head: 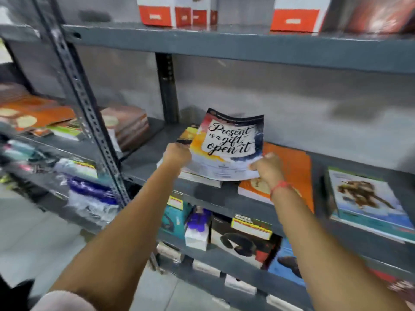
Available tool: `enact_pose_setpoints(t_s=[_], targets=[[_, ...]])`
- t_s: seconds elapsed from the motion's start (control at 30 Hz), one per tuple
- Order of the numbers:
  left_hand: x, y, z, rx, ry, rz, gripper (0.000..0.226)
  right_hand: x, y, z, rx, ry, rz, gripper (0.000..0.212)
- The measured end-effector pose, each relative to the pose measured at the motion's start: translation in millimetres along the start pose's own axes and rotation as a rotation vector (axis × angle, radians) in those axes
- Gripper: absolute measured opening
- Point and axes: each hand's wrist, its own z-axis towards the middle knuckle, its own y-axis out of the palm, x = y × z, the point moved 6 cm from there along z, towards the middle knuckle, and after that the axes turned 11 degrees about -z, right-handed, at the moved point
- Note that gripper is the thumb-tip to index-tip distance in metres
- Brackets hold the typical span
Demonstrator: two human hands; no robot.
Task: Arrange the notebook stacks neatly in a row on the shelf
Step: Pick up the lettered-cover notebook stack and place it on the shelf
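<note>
A notebook [229,142] with a painted cover reading "Present is a gift, open it" is tilted up above the middle shelf [146,173]. My left hand [176,154] grips its left edge and my right hand [267,164] grips its lower right corner. Under it lies a short stack of notebooks [197,176] with a yellow and orange cover showing. To the right an orange notebook stack [292,173] lies flat, partly hidden by my right wrist. Further right is a stack with a blue and white cover [363,198].
A brown notebook stack [125,126] sits at the left of the same shelf, beside a perforated metal upright [89,113]. Orange books [38,115] lie on the neighbouring rack. White and red boxes [177,12] stand on the upper shelf. Packaged goods [242,239] fill the lower shelf.
</note>
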Motion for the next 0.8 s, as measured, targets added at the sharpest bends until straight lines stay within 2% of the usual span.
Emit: enact_pose_setpoints(t_s=[0.07, 0.1, 0.2, 0.23, 0.3, 0.4, 0.47, 0.6, 0.7, 0.8], targets=[[0.1, -24.0, 11.8, 0.023, 0.111, 0.356, 0.033, -9.1, 34.8, 3.8, -0.012, 0.005, -0.009, 0.028], [-4.2, -33.9, 24.5, 0.032, 0.102, 0.479, 0.033, -12.2, 47.9, 7.4, -0.016, 0.005, -0.017, 0.027], [-21.1, -48.5, 48.2, 0.041, 0.189, 0.659, 0.04, -18.0, 78.7, 13.6, -0.055, 0.03, -0.027, 0.026], [-27.7, -48.6, 58.0, -0.012, 0.204, 0.683, 0.042, -20.0, 85.9, 15.3, -0.052, 0.032, -0.027, 0.023], [-30.8, -48.2, 65.9, -0.029, 0.206, 0.636, 0.041, -21.8, 94.1, 16.4, -0.054, 0.038, -0.039, 0.035], [-34.5, -56.8, 73.2, 0.01, 0.098, 0.241, 0.033, -16.6, 107.2, 21.0, -0.087, 0.044, -0.162, 0.049], [-38.5, -58.4, 78.9, 0.033, 0.173, 0.359, 0.029, -7.2, 113.8, 19.9, -0.146, 0.072, -0.253, 0.06], [-46.1, -59.1, 85.8, 0.03, 0.162, 0.491, 0.027, -4.0, 113.7, 14.5, -0.188, 0.061, -0.413, 0.071], [-38.5, -57.8, 82.0, 0.042, 0.158, 0.612, 0.023, -16.1, 106.4, 11.5, -0.121, -0.051, -0.565, 0.065], [-30.8, -51.7, 71.5, 0.107, 0.206, 0.637, 0.02, -27.3, 82.3, 8.2, 0.026, -0.179, -0.526, 0.048]])
